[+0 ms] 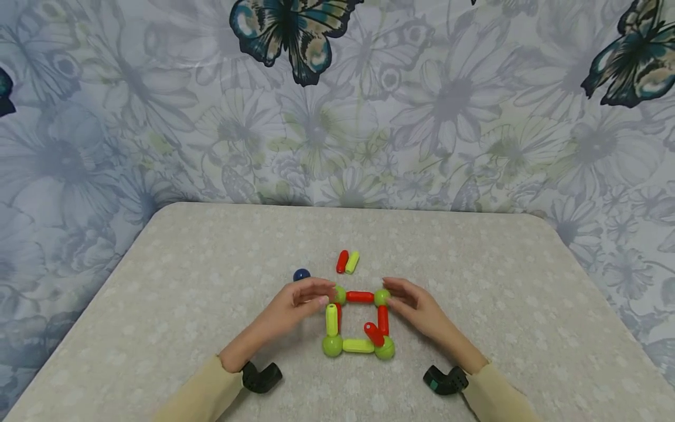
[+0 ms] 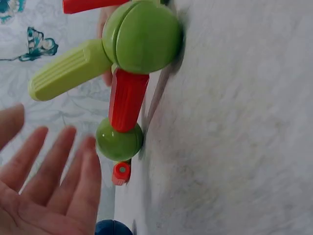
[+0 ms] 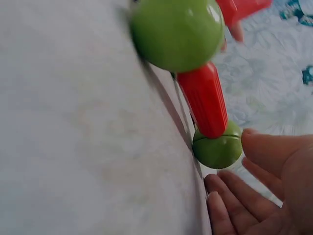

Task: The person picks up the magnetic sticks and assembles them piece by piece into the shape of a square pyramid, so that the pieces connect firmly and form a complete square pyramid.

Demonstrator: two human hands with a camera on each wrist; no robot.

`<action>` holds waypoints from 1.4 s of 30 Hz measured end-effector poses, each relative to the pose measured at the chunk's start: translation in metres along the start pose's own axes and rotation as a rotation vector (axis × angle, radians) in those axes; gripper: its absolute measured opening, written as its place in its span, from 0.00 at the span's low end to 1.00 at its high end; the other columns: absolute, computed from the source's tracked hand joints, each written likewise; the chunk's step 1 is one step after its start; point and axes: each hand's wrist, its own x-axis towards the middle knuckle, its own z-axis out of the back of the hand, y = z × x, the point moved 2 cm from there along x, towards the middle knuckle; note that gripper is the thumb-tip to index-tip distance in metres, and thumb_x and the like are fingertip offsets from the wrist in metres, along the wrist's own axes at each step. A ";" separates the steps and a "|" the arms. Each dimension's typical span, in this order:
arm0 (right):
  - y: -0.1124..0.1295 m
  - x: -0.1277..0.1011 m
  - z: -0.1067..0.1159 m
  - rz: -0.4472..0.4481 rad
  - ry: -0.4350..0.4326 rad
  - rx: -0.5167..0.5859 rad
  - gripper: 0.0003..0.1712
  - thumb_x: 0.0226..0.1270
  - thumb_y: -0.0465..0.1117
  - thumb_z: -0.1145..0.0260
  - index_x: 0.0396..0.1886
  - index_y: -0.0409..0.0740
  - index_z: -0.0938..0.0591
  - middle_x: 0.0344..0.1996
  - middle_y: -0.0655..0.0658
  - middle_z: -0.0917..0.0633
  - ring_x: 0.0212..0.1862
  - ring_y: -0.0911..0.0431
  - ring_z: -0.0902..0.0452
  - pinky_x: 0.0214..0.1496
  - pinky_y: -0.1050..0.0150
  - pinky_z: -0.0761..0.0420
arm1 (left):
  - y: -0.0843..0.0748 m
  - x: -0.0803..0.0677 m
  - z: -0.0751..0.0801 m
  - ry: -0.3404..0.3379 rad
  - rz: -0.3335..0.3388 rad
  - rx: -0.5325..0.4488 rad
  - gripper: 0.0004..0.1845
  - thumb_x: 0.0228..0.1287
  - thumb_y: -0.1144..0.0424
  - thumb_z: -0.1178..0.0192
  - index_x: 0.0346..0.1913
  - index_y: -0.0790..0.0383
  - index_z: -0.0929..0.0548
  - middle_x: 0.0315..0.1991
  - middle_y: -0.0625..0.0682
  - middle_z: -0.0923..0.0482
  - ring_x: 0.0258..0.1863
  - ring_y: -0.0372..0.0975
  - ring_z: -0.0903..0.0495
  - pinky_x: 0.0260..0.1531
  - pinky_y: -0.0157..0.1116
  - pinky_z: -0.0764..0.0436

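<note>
**Magnetic rod-and-ball frame, mid-assembly, with both hands at the far corners**

Square frame of rods and balls lying flat near the middle of the bench [image 1: 158, 281], a little toward the near edge. Far side: red rod [image 1: 360, 296] between two green balls, far-left ball [image 1: 340, 295] and far-right ball [image 1: 382, 297]. Near side: yellow-green rod [image 1: 358, 345] between near-left ball [image 1: 332, 344] and near-right ball [image 1: 385, 349]. Upright yellow-green rod [image 1: 331, 319] rising from the near-left ball; a second tilted red rod [image 1: 374, 333] rising from the near-right ball.

Left hand [image 1: 297, 303] beside the far-left ball, fingers straight and spread in the left wrist view, grip on nothing. Right hand [image 1: 416, 306] beside the far-right ball, fingertips at or just off its surface in the right wrist view; fingers loosely extended, nothing pinched.

Step judged in hand: steadying or squaring the base before building upward. Next move likely calling for a light pinch on a loose piece, with care not to knock the two standing rods.

Spare pieces beyond the frame: a red spare rod [image 1: 342, 261] and a yellow-green spare rod [image 1: 352, 262] side by side, a dark blue ball [image 1: 302, 274] just behind the left hand. Wide bare bench to left, right and far side; near edge closer, with wrists over it. Butterfly-print cloth [image 1: 453, 117] behind.
</note>
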 end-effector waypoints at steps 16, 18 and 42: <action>0.033 -0.052 -0.033 0.077 -0.026 -0.290 0.23 0.54 0.50 0.28 0.51 0.58 0.20 0.44 0.59 0.24 0.49 0.59 0.29 0.49 0.58 0.26 | 0.019 0.027 0.002 0.053 0.016 0.216 0.18 0.63 0.76 0.44 0.57 0.72 0.25 0.55 0.60 0.26 0.55 0.48 0.27 0.52 0.39 0.28; 0.033 -0.052 -0.033 0.096 -0.045 -0.325 0.23 0.53 0.49 0.27 0.50 0.58 0.19 0.41 0.61 0.23 0.46 0.60 0.29 0.47 0.59 0.25 | 0.020 0.026 0.003 0.046 0.015 0.233 0.17 0.62 0.76 0.43 0.55 0.71 0.23 0.53 0.58 0.24 0.53 0.46 0.26 0.52 0.39 0.27; 0.005 -0.011 0.018 -0.019 0.060 -0.125 0.16 0.65 0.36 0.36 0.53 0.41 0.21 0.45 0.49 0.19 0.44 0.53 0.25 0.41 0.63 0.24 | 0.010 -0.015 -0.013 0.123 0.095 0.167 0.15 0.56 0.70 0.34 0.49 0.61 0.18 0.42 0.47 0.20 0.41 0.39 0.21 0.41 0.35 0.21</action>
